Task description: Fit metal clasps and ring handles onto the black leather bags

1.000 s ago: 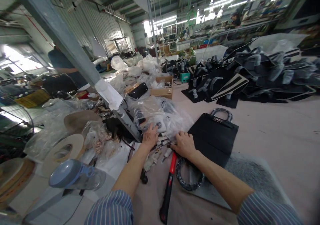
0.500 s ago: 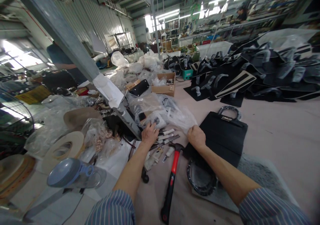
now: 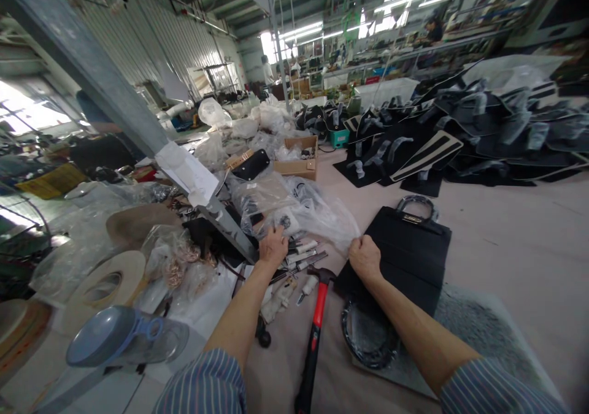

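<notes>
A clear plastic bag (image 3: 329, 218) with items inside lies across the middle of the table. My right hand (image 3: 364, 257) is closed on its near right corner, and the film is drawn out toward that fist. On the bag's near left part, beside a small dark round piece under the film, my left hand (image 3: 273, 246) grips with bent fingers; the fingertips are partly hidden. Just right of my right hand lies a black handbag (image 3: 405, 248) with a plastic-wrapped handle. A hammer (image 3: 317, 322) with a red and black grip lies between my forearms, near several small tools (image 3: 306, 257).
A slanted metal post (image 3: 115, 95) rises at the left. Tape rolls (image 3: 103, 288) and a lidded clear plastic bottle (image 3: 129, 337) lie at the near left. A cardboard box (image 3: 299, 162) stands behind the bag. Black bag pieces (image 3: 483, 138) are heaped at the back right.
My right hand has moved slightly right with the bag's corner, drawing the film out. My left hand stays on the bag. The whole view has shifted a little.
</notes>
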Motion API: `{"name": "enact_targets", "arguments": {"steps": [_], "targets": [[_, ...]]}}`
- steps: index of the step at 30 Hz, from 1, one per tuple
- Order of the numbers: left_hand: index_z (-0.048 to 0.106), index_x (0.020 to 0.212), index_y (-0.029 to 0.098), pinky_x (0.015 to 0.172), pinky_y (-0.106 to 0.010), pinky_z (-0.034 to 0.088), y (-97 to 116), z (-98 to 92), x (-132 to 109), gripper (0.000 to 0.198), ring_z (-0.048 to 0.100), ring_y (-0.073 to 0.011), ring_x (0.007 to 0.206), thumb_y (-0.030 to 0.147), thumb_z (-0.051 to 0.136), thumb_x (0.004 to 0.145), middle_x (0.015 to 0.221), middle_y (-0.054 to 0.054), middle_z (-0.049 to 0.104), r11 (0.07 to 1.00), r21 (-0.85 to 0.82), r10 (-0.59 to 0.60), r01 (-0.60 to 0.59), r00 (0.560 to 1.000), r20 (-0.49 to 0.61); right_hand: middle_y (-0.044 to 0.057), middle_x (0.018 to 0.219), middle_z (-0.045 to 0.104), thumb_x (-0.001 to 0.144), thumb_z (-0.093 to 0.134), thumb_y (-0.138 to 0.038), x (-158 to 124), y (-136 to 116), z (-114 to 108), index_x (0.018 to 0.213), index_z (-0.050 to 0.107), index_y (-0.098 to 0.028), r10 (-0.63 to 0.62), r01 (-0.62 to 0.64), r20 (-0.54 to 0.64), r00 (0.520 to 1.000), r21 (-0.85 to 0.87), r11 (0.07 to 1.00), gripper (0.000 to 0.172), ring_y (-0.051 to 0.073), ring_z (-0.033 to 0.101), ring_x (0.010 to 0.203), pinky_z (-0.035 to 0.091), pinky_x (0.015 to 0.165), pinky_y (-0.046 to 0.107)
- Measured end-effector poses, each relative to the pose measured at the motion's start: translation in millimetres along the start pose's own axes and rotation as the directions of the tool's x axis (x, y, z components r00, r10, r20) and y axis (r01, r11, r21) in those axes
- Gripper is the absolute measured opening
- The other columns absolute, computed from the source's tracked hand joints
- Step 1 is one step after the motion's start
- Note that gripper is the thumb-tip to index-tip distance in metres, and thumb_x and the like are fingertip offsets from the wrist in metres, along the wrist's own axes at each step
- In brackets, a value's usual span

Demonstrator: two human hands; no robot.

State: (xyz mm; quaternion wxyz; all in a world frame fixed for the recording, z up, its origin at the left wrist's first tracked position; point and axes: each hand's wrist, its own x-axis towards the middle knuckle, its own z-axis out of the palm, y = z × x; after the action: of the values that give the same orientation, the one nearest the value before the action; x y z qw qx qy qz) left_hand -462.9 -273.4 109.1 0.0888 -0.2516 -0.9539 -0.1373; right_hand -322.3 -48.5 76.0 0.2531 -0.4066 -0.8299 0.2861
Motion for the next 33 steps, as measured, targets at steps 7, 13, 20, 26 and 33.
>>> {"name": "enact_targets", "arguments": {"steps": [7,13,20,26,33], "targets": [[0.069,0.123,0.018,0.101,-0.041,0.053,-11.1,-13.6,8.0,0.04,0.066,-0.0282,0.11,0.034,0.069,0.087,0.119,-0.014,0.069,0.955,-0.297,0.01,-0.015,1.0,-0.02,0.0,0.065,0.039,0.084,0.043,-0.022,-2.4,2.2,5.5,0.067,0.034,-0.023,-0.046,0.049,-0.035,0.998,0.085,0.995,0.02,0.016,0.034,0.064,0.029,0.067,0.032],[0.071,0.103,0.017,0.093,-0.033,0.052,-11.6,-21.9,-40.4,0.024,0.066,-0.0213,0.103,0.017,0.049,0.096,0.106,-0.009,0.072,0.965,-0.256,-0.001,-0.056,0.976,-0.218,-0.001,0.065,0.037,0.084,0.043,-0.023,-1.3,6.4,10.3,0.067,0.032,-0.023,-0.07,0.072,-0.023,0.997,0.111,0.991,0.02,0.016,0.033,0.064,0.027,0.067,0.033],[0.068,0.098,0.021,0.096,-0.043,0.044,9.7,-12.8,-89.2,0.017,0.06,-0.0261,0.109,0.015,0.054,0.09,0.108,-0.006,0.069,0.948,0.068,0.314,-0.311,0.949,-0.039,-0.001,0.068,0.036,0.086,0.044,-0.022,-2.6,9.7,15.1,0.069,0.033,-0.023,-0.095,0.096,-0.017,0.995,0.105,0.99,0.02,0.016,0.034,0.066,0.027,0.067,0.033],[0.064,0.111,0.014,0.106,-0.051,0.037,31.6,-18.5,-71.4,0.03,0.057,-0.0307,0.115,0.012,0.045,0.088,0.114,-0.014,0.065,0.962,0.1,0.231,-0.255,0.951,0.206,0.0,0.071,0.039,0.089,0.045,-0.022,-3.9,7.1,12.6,0.07,0.034,-0.022,-0.092,0.093,-0.009,0.996,0.116,0.989,0.022,0.016,0.034,0.068,0.026,0.067,0.032],[0.069,0.099,0.01,0.103,-0.052,0.038,37.1,-18.1,-46.2,0.028,0.058,-0.0368,0.116,0.007,0.051,0.077,0.113,-0.022,0.066,0.996,-0.056,0.089,-0.074,0.931,0.354,-0.001,0.07,0.035,0.088,0.043,-0.024,-5.1,5.2,11.0,0.069,0.033,-0.022,-0.065,0.063,0.007,0.998,0.195,0.979,0.021,0.017,0.032,0.067,0.026,0.068,0.034]]}}
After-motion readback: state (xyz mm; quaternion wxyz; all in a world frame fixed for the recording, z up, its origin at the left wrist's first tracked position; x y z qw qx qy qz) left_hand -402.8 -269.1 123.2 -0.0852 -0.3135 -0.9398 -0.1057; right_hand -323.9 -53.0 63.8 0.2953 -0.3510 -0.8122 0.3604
